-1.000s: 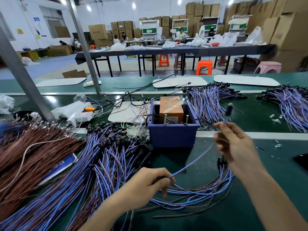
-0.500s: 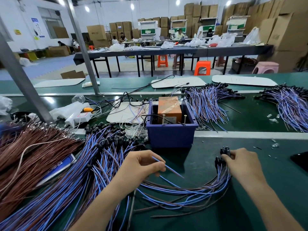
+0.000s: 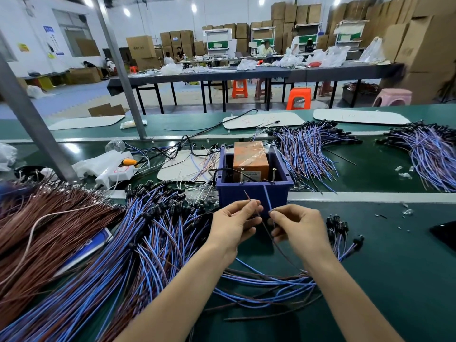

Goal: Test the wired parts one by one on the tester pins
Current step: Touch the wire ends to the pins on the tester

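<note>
Both hands rose: left hand [image 3: 233, 224] pinches brown wire [image 3: 248, 196], right hand [image 3: 299, 227] blue wire [image 3: 267, 199].

Factory floor: stacked cartons [image 3: 291, 13], workbenches [image 3: 222, 75].

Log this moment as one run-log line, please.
left hand pinches brown wire | right hand pinches blue wire | tester pins not yet touched

Stretching across as a green bench [image 3: 370, 280], split by a pale strip [image 3: 370, 196] running left to right. Carrying a blue box [image 3: 254, 196] at the middle, standing at that strip. Bearing a heap of brown wires [image 3: 44, 230] at the far left, touching a wide pile of blue wires [image 3: 148, 248] beside it. Holding a small loop of wires [image 3: 271, 285] in front, more bundles [image 3: 308, 149] fanning out behind on the right, and white boards [image 3: 357, 116] lying flat along the back.
</note>
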### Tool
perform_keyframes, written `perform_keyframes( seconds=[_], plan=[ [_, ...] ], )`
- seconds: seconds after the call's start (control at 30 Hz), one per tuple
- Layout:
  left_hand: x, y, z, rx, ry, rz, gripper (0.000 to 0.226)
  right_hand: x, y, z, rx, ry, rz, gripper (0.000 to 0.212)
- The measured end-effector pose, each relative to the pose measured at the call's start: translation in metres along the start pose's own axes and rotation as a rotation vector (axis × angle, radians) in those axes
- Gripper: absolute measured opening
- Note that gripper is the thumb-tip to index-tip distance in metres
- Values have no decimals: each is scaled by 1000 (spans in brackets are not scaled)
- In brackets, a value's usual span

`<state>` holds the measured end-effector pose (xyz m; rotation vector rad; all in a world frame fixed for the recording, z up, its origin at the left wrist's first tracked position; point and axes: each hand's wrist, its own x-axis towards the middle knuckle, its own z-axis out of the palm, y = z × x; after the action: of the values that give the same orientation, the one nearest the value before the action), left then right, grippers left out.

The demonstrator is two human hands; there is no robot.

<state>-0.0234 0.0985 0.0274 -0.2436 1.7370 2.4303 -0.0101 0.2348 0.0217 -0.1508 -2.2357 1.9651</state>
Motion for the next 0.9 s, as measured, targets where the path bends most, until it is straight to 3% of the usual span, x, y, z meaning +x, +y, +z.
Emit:
perform_keyframes(
  seconds=[0.17,0.4,0.9],
  plan=[
    [18,3,4,-17,66,-11,13,16,10,-5,3,150,51,20],
    [34,2,2,-5,171,-9,16,24,14,3,-32,149,89,20],
    [42,1,0,4,159,-2,16,28,22,3,13,216,36,22]
  ],
)
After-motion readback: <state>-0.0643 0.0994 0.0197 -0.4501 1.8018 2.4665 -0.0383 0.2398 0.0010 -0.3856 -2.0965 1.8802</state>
